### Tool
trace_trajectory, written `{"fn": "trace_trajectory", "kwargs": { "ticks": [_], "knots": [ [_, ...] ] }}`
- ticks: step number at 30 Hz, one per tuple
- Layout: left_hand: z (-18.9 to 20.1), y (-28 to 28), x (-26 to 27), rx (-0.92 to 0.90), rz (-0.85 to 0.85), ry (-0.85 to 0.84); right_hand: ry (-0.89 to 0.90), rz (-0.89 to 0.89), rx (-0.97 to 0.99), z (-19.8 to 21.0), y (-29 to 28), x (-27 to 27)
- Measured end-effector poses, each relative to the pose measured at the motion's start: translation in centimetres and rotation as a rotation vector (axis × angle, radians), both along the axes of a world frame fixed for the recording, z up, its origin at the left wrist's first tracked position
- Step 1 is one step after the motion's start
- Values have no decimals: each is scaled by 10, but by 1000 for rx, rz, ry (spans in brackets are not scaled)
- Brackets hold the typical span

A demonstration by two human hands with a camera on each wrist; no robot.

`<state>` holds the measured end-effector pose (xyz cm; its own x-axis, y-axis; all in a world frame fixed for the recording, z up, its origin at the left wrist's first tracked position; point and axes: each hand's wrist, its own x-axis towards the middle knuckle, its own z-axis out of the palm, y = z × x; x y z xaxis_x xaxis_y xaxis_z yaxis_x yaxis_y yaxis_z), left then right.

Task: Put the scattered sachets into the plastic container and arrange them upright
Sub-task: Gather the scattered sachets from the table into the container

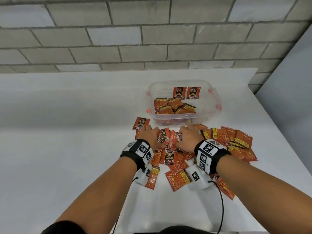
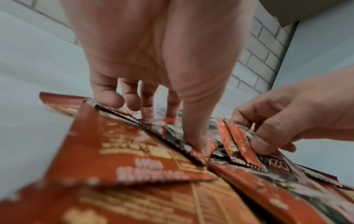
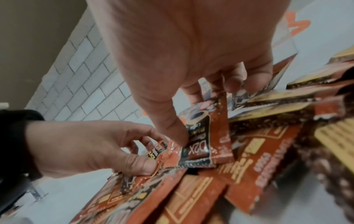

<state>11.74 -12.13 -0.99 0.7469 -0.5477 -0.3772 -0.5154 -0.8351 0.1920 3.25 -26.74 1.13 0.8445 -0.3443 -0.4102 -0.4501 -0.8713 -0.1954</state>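
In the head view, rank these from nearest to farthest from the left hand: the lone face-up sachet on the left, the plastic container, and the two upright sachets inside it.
1. Lone sachet: just beyond the left hand, at the pile's left edge.
2. Container: beyond and to the right.
3. Upright sachets: against the container's far wall.

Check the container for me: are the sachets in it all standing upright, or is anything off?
No. In the plastic container, only two sachets stand against the far wall; the rest lie flat in a loose heap, so they need standing up.
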Motion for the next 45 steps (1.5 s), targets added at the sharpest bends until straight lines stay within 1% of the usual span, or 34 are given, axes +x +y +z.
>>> {"fn": "trace_trajectory", "kwargs": {
  "ticks": [2, 5, 7, 10, 12, 15, 17, 20, 22, 24, 27, 28, 30, 31, 33, 36, 40, 45],
  "knots": [
    [0, -1, 1, -33, -14, -12, -31, -9, 37, 3, -1, -2],
    [-2, -3, 2, -79, -8, 18, -42, -39, 161, 12, -7, -4],
    [-3, -4, 3, -77, -1, 36, -59, -41, 251, 21, -9, -9],
    [-2, -6, 2, -69, -24, 18, 13, 72, 372, 28, 0, -19],
    [-1, -7, 2, -66, -45, 2, 94, 193, 340, 24, 11, -24],
    [2, -9, 0, -24, -52, -1, 139, 327, 236, 12, 21, -26],
    [2, -10, 0, 2, -39, -9, 152, 352, 200, 9, 24, -27],
    [3, -8, -3, -24, 1, -20, 137, 360, 174, 7, 25, -28],
    [3, -6, -5, -72, 39, -13, 121, 367, 150, 6, 24, -29],
    [3, 0, -7, -182, 108, 13, 109, 376, 128, 5, 25, -31],
    [7, 16, -4, -368, 274, 159, 103, 408, 99, 4, 25, -34],
    [10, 23, -3, -404, 329, 192, 115, 415, 96, 4, 26, -35],
    [14, 35, 4, -439, 427, 201, 129, 410, 99, 5, 26, -35],
    [14, 38, 9, -423, 451, 190, 120, 407, 96, 5, 26, -35],
    [9, 41, 15, -337, 473, 158, 94, 410, 82, 6, 27, -34],
    [2, 36, 18, -199, 453, 113, 82, 408, 71, 6, 30, -34],
    [-2, 28, 20, -116, 466, 74, 74, 393, 171, 10, 34, -35],
    [-3, 19, 28, 25, 419, 28, 69, 372, 239, 14, 34, -38]
  ]
}}
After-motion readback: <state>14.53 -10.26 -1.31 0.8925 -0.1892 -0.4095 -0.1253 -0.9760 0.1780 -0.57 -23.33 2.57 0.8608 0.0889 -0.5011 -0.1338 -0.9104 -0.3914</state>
